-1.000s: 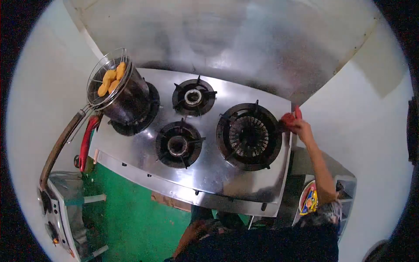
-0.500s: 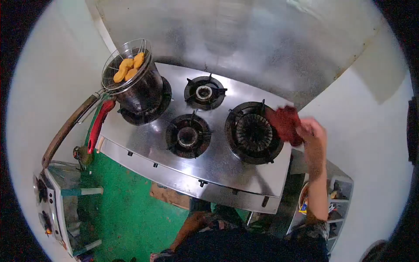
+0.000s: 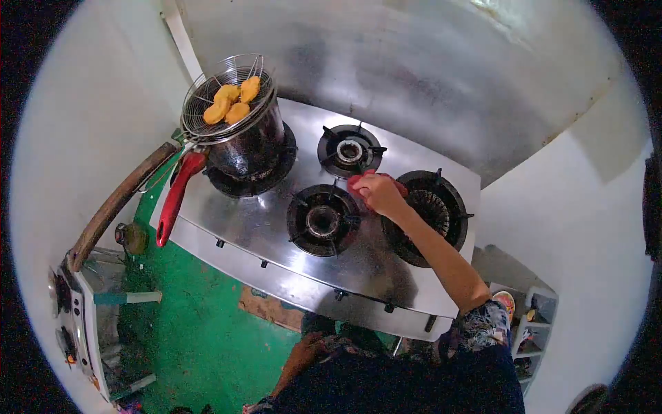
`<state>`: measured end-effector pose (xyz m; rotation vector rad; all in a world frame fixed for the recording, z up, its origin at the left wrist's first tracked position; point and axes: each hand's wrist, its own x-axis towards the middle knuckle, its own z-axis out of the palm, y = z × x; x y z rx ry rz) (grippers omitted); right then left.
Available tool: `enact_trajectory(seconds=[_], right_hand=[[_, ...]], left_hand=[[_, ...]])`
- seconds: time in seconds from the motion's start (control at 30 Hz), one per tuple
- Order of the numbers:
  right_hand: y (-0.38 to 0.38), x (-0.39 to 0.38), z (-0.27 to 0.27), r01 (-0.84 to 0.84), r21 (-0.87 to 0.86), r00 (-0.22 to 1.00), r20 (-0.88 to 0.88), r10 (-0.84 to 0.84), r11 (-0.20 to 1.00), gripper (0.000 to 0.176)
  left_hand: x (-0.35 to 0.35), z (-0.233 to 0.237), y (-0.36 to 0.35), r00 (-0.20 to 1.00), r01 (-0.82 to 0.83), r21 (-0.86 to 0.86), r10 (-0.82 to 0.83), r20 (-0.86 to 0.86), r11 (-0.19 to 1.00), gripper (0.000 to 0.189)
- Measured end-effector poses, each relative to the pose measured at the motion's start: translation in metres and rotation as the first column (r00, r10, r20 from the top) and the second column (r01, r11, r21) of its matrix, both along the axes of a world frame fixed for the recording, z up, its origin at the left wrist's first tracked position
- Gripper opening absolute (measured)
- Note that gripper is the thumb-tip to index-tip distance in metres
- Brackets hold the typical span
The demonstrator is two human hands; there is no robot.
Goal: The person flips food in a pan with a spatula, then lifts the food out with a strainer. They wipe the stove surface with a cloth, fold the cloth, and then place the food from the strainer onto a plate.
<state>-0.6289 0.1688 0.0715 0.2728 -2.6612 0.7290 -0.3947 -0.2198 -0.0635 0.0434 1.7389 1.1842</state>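
Observation:
My right hand [image 3: 376, 191] is closed on a bunched red cloth [image 3: 353, 181], pressed to the steel stove top [image 3: 269, 231] among three burners. Behind it lies the back burner [image 3: 349, 150]; the front burner [image 3: 323, 221] is to its left. The large right burner [image 3: 452, 219] is partly covered by my forearm. Low near my body hangs my left hand [image 3: 312, 347], its fingers too dark to make out. At the stove's left stands a dark pot [image 3: 245, 153], and above it rests a wire strainer [image 3: 195, 110] with several golden fried pieces [image 3: 231, 102].
A red handle [image 3: 176, 200] and a long wooden handle [image 3: 117, 203] jut out past the stove's left edge. Knobs [image 3: 264, 263] line its front. A second, smaller stove [image 3: 79, 324] stands at lower left. Shelves [image 3: 541, 324] are at lower right, beside the wall.
My right hand has swept the red cloth leftward, from beyond the right burner to the space between the burners. The view has shifted slightly; the pot and strainer stay in place.

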Motion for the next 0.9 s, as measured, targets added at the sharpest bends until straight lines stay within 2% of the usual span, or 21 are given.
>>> enact_trajectory(seconds=[0.03, 0.07, 0.13, 0.17, 0.23, 0.27, 0.33, 0.37, 0.43, 0.47, 0.53, 0.57, 0.63, 0.67, 0.73, 0.8, 0.87, 0.9], right_hand=[[-0.004, -0.004, -0.004, -0.101, -0.001, 0.99, -0.097, 0.1, 0.995, 0.009], [-0.005, -0.007, -0.006, -0.1, -0.002, 0.99, -0.097, 0.1, 0.995, 0.009], [-0.008, -0.011, -0.007, -0.167, 0.021, 0.986, -0.005, 0.167, 0.986, 0.009], [-0.008, -0.009, -0.007, -0.167, 0.019, 0.986, -0.002, 0.167, 0.986, 0.009], [-0.008, 0.001, -0.002, -0.031, 0.106, 0.972, 0.233, 0.005, 0.994, 0.02], [-0.005, 0.005, -0.002, -0.031, 0.106, 0.972, 0.233, 0.005, 0.994, 0.02], [0.001, 0.014, -0.003, 0.096, 0.255, 0.947, 0.276, -0.167, 0.962, 0.021], [0.001, 0.015, -0.004, 0.096, 0.257, 0.946, 0.276, -0.168, 0.962, 0.021], [0.001, 0.017, -0.002, 0.113, 0.24, 0.916, 0.351, -0.195, 0.964, 0.008], [0.001, 0.02, -0.002, 0.116, 0.241, 0.916, 0.35, -0.197, 0.964, 0.008], [0.0, 0.03, -0.002, 0.09, 0.064, 0.94, 0.325, -0.106, 0.994, 0.009], [0.003, 0.032, 0.0, 0.092, 0.064, 0.939, 0.326, -0.108, 0.994, 0.009], [0.005, 0.037, 0.025, 0.078, 0.011, 0.888, 0.454, -0.074, 0.997, 0.009], [0.002, 0.039, 0.036, 0.08, 0.01, 0.886, 0.457, -0.076, 0.997, 0.009], [-0.006, 0.04, 0.054, 0.358, -0.065, 0.878, 0.364, -0.312, 0.931, 0.014], [-0.011, 0.053, 0.041, 0.39, -0.097, 0.884, 0.319, -0.342, 0.916, 0.016], [-0.022, 0.076, 0.019, 0.33, 0.159, 0.912, 0.202, -0.358, 0.931, 0.018], [-0.027, 0.085, 0.002, 0.346, 0.147, 0.892, 0.255, -0.373, 0.927, 0.019]], left_hand=[[-0.002, -0.001, 0.0, 0.999, -0.035, 0.044, 0.034, 0.041, 0.998, 0.046], [-0.004, -0.001, -0.001, 0.999, -0.035, 0.043, 0.033, 0.041, 0.998, 0.046], [-0.015, 0.022, 0.004, 0.994, 0.083, -0.103, -0.089, -0.055, 0.991, 0.044], [-0.014, 0.016, 0.002, 0.995, 0.084, -0.103, -0.09, -0.052, 0.991, 0.044], [-0.015, 0.013, -0.001, 0.963, 0.163, -0.117, -0.183, -0.197, 0.98, 0.044], [-0.016, 0.013, -0.003, 0.963, 0.163, -0.117, -0.184, -0.197, 0.98, 0.044], [-0.03, 0.05, 0.007, 0.983, 0.131, -0.137, -0.147, -0.113, 0.982, 0.044], [-0.028, 0.044, 0.006, 0.983, 0.131, -0.135, -0.147, -0.113, 0.982, 0.044], [-0.026, 0.035, 0.006, 0.993, 0.091, -0.167, -0.101, -0.053, 0.982, 0.044], [-0.024, 0.032, 0.004, 0.993, 0.093, -0.166, -0.103, -0.054, 0.982, 0.044], [-0.028, 0.046, 0.005, 1.0, 0.009, -0.052, -0.009, -0.003, 0.999, 0.043], [-0.031, 0.048, 0.006, 1.0, 0.011, -0.052, -0.011, -0.001, 0.999, 0.043], [-0.034, 0.049, 0.005, 0.996, 0.086, -0.081, -0.087, -0.018, 0.993, 0.042], [-0.029, 0.036, 0.002, 0.996, 0.088, -0.082, -0.089, -0.015, 0.993, 0.042], [-0.018, -0.002, -0.002, 0.999, 0.035, -0.006, -0.035, 0.018, 0.999, 0.041], [-0.012, -0.02, -0.005, 0.996, 0.075, -0.017, -0.076, -0.041, 0.997, 0.042], [-0.012, -0.019, -0.005, 0.988, 0.125, -0.049, -0.129, -0.088, 0.991, 0.044], [-0.01, -0.022, -0.007, 0.984, 0.141, -0.062, -0.147, -0.104, 0.988, 0.044]])
